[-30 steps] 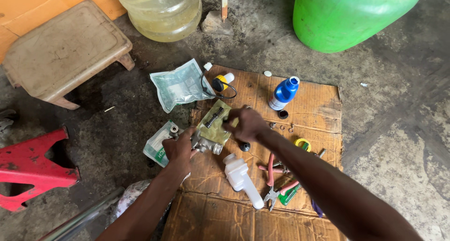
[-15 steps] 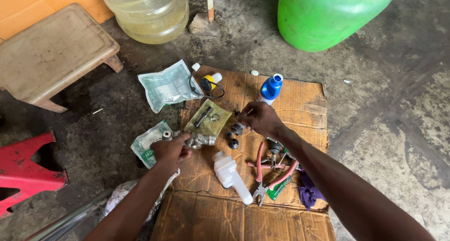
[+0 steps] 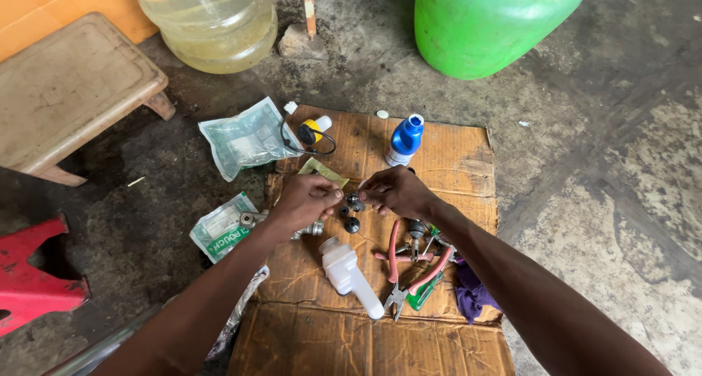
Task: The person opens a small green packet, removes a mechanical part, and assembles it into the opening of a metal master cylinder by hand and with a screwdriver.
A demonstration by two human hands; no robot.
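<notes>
Both my hands have drawn together since half a second ago, when my right hand [image 3: 398, 193] lay further toward the blue bottle [image 3: 405, 140] and my left hand [image 3: 306, 200] sat low by the metal body [image 3: 311, 228]. Now the fingertips nearly meet over the cardboard [image 3: 453, 164], pinched narrow on a small dark fitting [image 3: 354, 200] between them; I cannot tell for sure which hand bears it.

To do this well, I judge I should keep the part square between thumb and forefinger, turn it slowly, and stay low over the cardboard so a dropped piece does not roll off onto the concrete.

It looks dark, round and tiny, perhaps a nut or cap, with a twin [image 3: 352, 224] lying just below it. Pliers [image 3: 398, 262] with pink handles, a white bottle [image 3: 349, 275] on its side and a purple rag [image 3: 472, 292] lie near my right forearm.
</notes>
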